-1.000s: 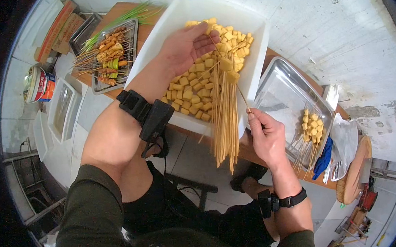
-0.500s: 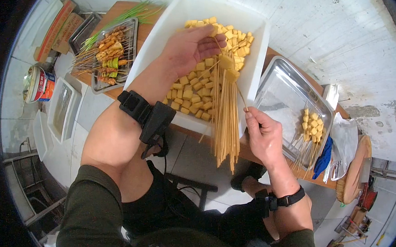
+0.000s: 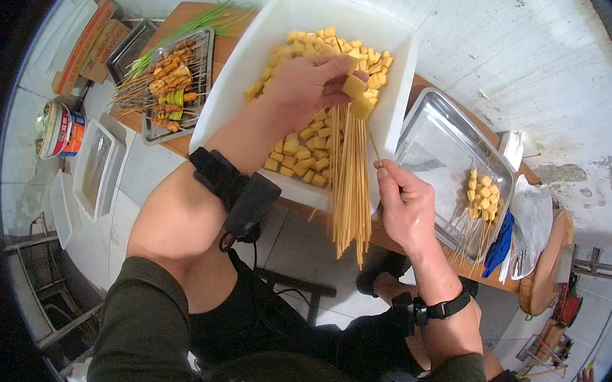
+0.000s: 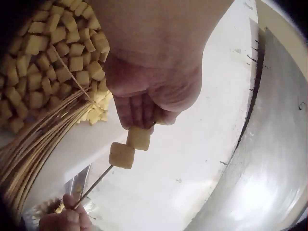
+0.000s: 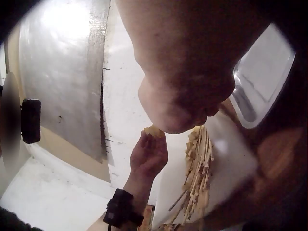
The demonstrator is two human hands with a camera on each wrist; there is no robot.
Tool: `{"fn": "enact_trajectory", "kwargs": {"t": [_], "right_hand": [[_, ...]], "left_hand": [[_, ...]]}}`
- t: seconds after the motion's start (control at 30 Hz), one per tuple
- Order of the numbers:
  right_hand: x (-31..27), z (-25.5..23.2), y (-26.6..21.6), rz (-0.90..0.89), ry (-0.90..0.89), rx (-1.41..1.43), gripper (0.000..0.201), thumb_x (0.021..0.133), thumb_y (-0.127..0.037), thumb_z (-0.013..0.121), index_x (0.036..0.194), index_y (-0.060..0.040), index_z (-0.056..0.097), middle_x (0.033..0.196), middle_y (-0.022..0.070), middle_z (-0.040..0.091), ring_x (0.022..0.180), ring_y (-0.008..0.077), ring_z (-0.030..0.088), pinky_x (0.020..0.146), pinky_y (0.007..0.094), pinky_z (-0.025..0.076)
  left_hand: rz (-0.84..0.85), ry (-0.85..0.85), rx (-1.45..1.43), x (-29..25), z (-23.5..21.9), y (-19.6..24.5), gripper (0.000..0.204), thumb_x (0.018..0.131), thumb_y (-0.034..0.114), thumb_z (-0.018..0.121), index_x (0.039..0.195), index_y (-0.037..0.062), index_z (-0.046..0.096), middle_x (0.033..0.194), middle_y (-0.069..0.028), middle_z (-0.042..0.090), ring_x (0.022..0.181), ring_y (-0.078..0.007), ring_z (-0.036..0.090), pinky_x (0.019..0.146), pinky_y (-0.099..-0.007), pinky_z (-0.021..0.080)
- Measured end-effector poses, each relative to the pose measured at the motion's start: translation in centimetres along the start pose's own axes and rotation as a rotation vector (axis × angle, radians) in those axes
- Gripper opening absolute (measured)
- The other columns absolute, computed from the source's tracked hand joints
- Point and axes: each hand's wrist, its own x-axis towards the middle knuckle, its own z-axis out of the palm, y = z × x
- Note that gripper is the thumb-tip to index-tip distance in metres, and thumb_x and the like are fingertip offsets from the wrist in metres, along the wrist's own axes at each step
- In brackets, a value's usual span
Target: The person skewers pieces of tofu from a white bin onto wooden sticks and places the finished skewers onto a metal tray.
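Note:
My right hand (image 3: 406, 202) pinches the lower end of a bamboo skewer (image 4: 94, 186) between thumb and fingers. Two yellow tofu cubes (image 4: 121, 155) sit on the skewer's upper part. At that upper end, my left hand (image 3: 306, 88) has its fingers and thumb around a yellow tofu cube (image 3: 354, 63); its fingers partly hide the skewer tip. Below the left hand, a white tub (image 3: 230, 75) holds many loose tofu cubes (image 3: 292, 147). A thick bundle of bare bamboo skewers (image 3: 348, 188) leans over the tub's near edge.
To the right, a steel tray (image 3: 423, 137) bears several finished tofu skewers (image 3: 484, 196). A tray of grilled-looking meat and vegetable skewers (image 3: 171, 83) stands left of the tub, beside green stalks (image 3: 205, 20). A blue cloth (image 3: 499, 243) and plastic bag (image 3: 532, 225) lie far right.
My left hand has moved right and down toward the skewer, bringing its tofu cube to the upper end and turning the palm away. My right hand has shifted slightly up and left.

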Motion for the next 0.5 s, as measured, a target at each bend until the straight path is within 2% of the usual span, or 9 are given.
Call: {"fn": "enact_trajectory", "kwargs": {"t": [0.17, 0.5], "right_hand": [[0.09, 0.06, 0.24, 0.094, -0.011, 0.073, 0.019, 0.094, -0.01, 0.057, 0.106, 0.0008, 0.067, 0.072, 0.0198, 0.064, 0.069, 0.0094, 0.06, 0.064, 0.0306, 0.05], [0.2, 0.25, 0.7, 0.164, -0.068, 0.152, 0.021, 0.096, -0.013, 0.056, 0.108, 0.0003, 0.067, 0.078, 0.0174, 0.067, 0.072, 0.0138, 0.063, 0.069, 0.0312, 0.05]], "left_hand": [[-0.003, 0.003, 0.011, 0.01, 0.24, -0.11, 0.033, 0.101, 0.03, 0.053, 0.108, 0.0002, 0.066, 0.102, -0.0086, 0.069, 0.094, -0.0186, 0.068, 0.081, -0.0301, 0.056], [-0.027, 0.048, 0.063, -0.28, 0.72, 0.03, 0.033, 0.1, 0.031, 0.054, 0.106, 0.0008, 0.066, 0.1, -0.0086, 0.069, 0.094, -0.0193, 0.067, 0.082, -0.0309, 0.056]]}}
